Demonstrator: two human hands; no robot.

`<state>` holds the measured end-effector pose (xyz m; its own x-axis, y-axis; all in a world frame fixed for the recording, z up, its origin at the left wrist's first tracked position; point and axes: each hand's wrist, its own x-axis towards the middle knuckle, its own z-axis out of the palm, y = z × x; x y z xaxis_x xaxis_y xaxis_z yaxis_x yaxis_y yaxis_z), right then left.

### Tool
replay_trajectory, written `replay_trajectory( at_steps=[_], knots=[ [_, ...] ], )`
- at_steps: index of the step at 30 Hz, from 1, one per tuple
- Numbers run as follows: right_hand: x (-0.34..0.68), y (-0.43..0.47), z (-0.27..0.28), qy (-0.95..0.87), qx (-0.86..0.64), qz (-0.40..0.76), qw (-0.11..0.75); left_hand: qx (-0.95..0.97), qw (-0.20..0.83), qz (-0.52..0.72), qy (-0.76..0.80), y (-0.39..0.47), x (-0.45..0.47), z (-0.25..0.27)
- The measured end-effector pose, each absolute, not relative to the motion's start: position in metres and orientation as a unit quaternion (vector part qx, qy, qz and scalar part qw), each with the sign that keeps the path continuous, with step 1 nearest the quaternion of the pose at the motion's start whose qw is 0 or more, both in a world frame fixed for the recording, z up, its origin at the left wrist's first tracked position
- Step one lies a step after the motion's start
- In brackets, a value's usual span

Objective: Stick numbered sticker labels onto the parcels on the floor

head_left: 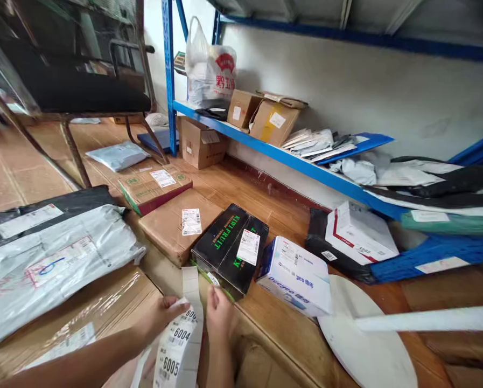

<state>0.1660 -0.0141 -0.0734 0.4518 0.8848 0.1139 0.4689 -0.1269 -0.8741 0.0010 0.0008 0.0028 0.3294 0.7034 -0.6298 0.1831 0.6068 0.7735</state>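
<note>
Black box (225, 245) taken as landmark. A small tag (213, 278) is seen at its near edge, towards the left corner. The label strip (180, 337) hangs just in front of the box, printed side up, 6004 and 6005 legible, its blank backing (190, 280) folded up against the near left corner.

The strip is pinched in the left hand (166, 315). The right hand (221, 312) is narrowed, fingertips at the tag's lower end; whether the tag is gripped or only pressed cannot be told.

For good work, the tag is best laid flat along the edge, rubbed from the middle outward, and kept clear of the shipping label (248, 247) on the lid. A crease where top meets side would probably spoil the code. The strip should be held off the box, so that no loose label catches. The glossy lid may slide if pushed hard; light pressure is advised.

Surface: brown, wood-look floor (241, 183), bare behind the box. A brown box (172, 229) lies to its left, a white box (295, 275) just to its right, a round white disc (370, 339) farther right. Large pale parcel (59, 264) well to the left.

Room: a blue shelf (281, 156), loaded with cartons and mailers, is set behind the box against a pale wall (346, 102); a dark chair (88, 91) stands far behind, to the left.
</note>
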Motion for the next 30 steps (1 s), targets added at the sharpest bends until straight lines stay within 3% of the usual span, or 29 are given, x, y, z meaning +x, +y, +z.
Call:
replay_trajectory(
  at_steps=[5, 10, 17, 22, 30],
  knots=[
    [0.166, -0.005, -0.056, -0.334, -0.75, 0.326, 0.469, 0.421, 0.69, 0.234, 0.54, 0.004, 0.005, 0.01],
    [0.143, -0.019, -0.011, -0.334, -0.588, 0.544, 0.497, 0.495, 0.619, 0.277, 0.544, 0.01, 0.001, 0.006],
    [0.135, -0.016, 0.005, -0.3, -0.573, 0.549, 0.529, 0.493, 0.649, 0.255, 0.52, 0.019, -0.002, 0.027],
    [0.147, -0.018, 0.011, -0.272, -0.533, 0.643, 0.478, 0.534, 0.575, 0.245, 0.569, 0.021, -0.008, 0.046],
    [0.141, -0.016, 0.02, -0.277, -0.538, 0.615, 0.506, 0.527, 0.621, 0.255, 0.521, 0.02, -0.01, 0.05]
  ],
)
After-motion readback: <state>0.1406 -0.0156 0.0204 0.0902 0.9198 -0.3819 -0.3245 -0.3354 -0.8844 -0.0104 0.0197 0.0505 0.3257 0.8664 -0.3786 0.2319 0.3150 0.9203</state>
